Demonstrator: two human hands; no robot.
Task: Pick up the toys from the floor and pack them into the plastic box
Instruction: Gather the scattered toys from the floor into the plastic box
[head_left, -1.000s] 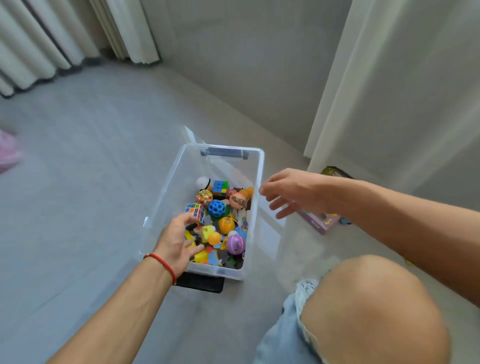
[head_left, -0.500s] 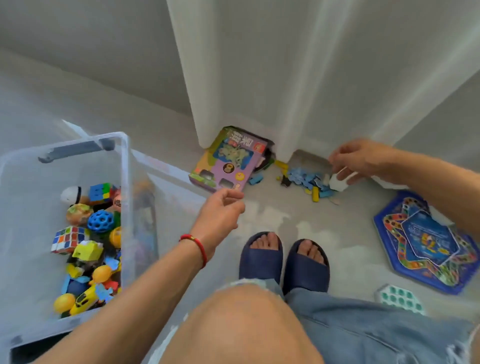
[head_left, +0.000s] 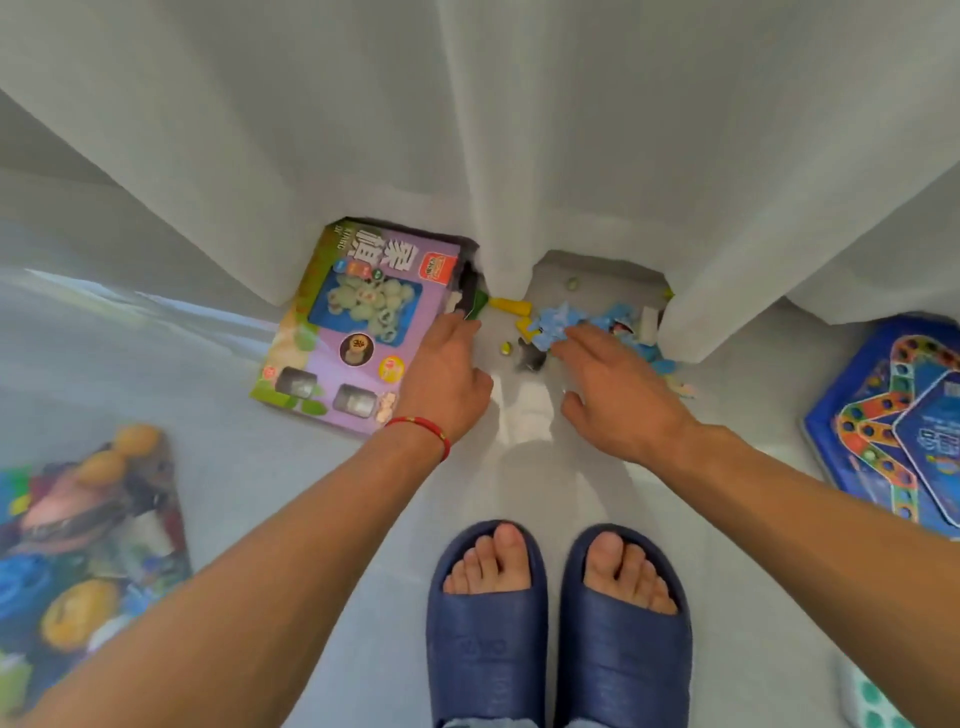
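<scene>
A heap of small blue and yellow toy pieces (head_left: 576, 317) lies on the floor at the foot of the white curtain. My right hand (head_left: 618, 395) hovers over the heap with fingers spread, fingertips at the blue pieces, holding nothing. My left hand (head_left: 447, 374) reaches forward beside a purple game box (head_left: 358, 322), its fingertips at the box's right end near a green piece (head_left: 478, 306). The clear plastic box (head_left: 171, 364) with several colourful toys inside stands at the left; only its near wall and corner show.
White curtains (head_left: 519, 156) hang right behind the toys and cover part of them. A blue board game (head_left: 904, 415) lies on the floor at the right, a white-green tray (head_left: 867, 696) at the bottom right. My feet in navy slippers (head_left: 556, 618) stand below the hands.
The view swung from the plastic box to the curtain corner. Both hands left the box and moved forward and down to the toy pieces and purple game box.
</scene>
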